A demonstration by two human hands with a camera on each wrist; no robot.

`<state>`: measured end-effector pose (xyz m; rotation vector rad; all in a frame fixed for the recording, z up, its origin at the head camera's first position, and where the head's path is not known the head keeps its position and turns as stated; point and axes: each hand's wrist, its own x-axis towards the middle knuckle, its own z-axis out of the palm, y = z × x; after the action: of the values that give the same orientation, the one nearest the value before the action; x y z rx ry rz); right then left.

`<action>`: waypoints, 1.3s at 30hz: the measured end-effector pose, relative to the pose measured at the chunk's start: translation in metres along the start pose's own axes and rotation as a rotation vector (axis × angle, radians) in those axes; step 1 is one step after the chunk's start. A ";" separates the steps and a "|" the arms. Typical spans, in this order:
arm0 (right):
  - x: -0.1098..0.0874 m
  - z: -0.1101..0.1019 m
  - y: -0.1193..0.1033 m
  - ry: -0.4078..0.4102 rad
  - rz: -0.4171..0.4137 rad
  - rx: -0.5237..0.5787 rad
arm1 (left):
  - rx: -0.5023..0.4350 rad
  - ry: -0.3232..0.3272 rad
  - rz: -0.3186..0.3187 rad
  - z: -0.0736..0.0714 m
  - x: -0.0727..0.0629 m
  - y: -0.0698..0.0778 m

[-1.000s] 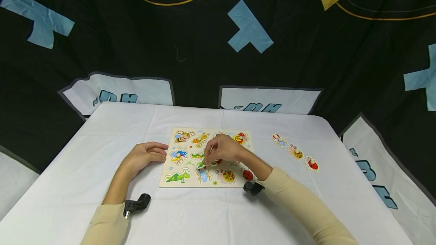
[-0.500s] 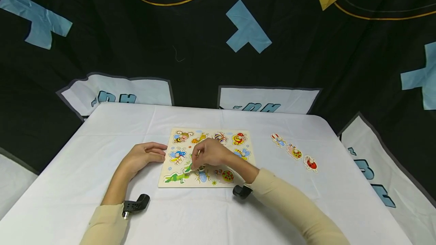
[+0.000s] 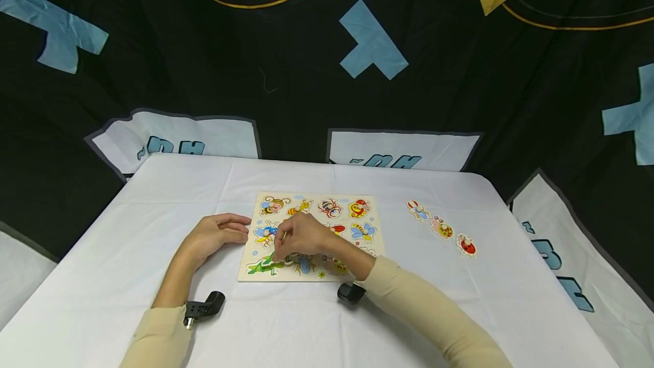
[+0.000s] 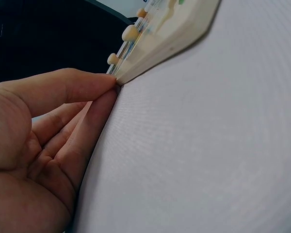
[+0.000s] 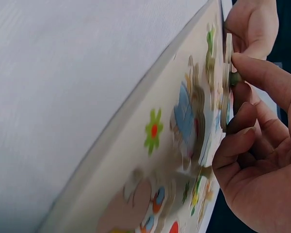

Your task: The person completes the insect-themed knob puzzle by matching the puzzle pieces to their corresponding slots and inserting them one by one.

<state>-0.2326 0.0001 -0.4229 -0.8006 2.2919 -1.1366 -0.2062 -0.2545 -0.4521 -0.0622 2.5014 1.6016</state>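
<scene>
1. Reference: read clock directions from the center of the puzzle board (image 3: 246, 255) in the head view; 12 o'clock is the far side.
2. Board: lies flat on the white-covered counter (image 3: 286, 328). A bee (image 3: 272, 205) sits at 10 o'clock and a spider (image 3: 330, 208) at 1 o'clock.
3. Right hand (image 3: 302, 235): extends over the board from 4 o'clock, thumb and fingers pinching the knob (image 5: 235, 78) of the green piece (image 5: 227, 80).
4. Green piece: positioned at 8 o'clock, at the grasshopper picture (image 3: 259, 267). The right wrist view shows it edge-on, close to the board face; contact between the two cannot be determined.
5. Left hand (image 3: 212, 237): rests at 9 o'clock, extended fingertips touching the board edge.
6. Spacing: the two hands are apart.
7. Loose pieces: three lie on the counter in a slanting row, near 3 o'clock. Far to near: red-and-blue insect (image 3: 418, 210), spotted bug (image 3: 442, 228), red ladybug (image 3: 466, 246).
8. Backdrop: a black curtain (image 3: 296, 95) hangs beyond the counter at 12 o'clock.
</scene>
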 end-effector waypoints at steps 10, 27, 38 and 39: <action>0.006 0.015 -0.007 -0.006 -0.005 -0.027 | -0.023 -0.012 -0.002 -0.001 0.000 0.000; 0.009 0.021 -0.011 -0.020 -0.019 -0.125 | -0.017 -0.013 0.005 -0.002 -0.002 0.002; 0.011 0.025 -0.012 -0.027 -0.028 -0.141 | -0.025 -0.015 0.001 -0.001 -0.003 0.002; 0.011 0.025 -0.012 -0.027 -0.028 -0.139 | -0.025 -0.014 0.001 -0.001 -0.003 0.002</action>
<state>-0.2210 -0.0273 -0.4282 -0.8971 2.3647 -0.9802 -0.2040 -0.2548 -0.4494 -0.0529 2.4716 1.6273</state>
